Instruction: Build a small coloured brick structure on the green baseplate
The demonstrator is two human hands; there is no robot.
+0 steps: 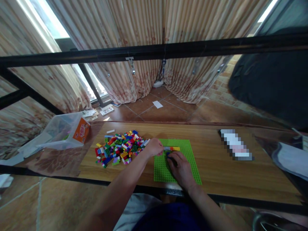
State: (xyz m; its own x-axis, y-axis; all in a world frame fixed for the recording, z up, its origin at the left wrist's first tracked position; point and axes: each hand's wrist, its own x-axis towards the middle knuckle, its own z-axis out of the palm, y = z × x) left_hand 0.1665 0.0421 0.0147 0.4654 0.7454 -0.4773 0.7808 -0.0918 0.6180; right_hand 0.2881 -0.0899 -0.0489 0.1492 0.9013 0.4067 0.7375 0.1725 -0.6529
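Note:
A green baseplate (pixel 187 160) lies on the wooden table (pixel 216 166) in front of me. A short row of bricks (pixel 173 148), grey, orange and yellow, stands on it near the far edge. My left hand (pixel 155 147) is closed at the left end of that row, fingers pressed on it. My right hand (pixel 180 166) rests on the plate just below the row, fingers curled around a small blue brick (pixel 169 155). A pile of loose coloured bricks (pixel 120 147) lies to the left of the plate.
A clear plastic tub (pixel 64 131) with an orange label lies tipped at the table's left end. A blurred white object (pixel 235 145) sits at the right. A black metal bar (pixel 154 51) crosses overhead. Curtains and tiled floor lie beyond.

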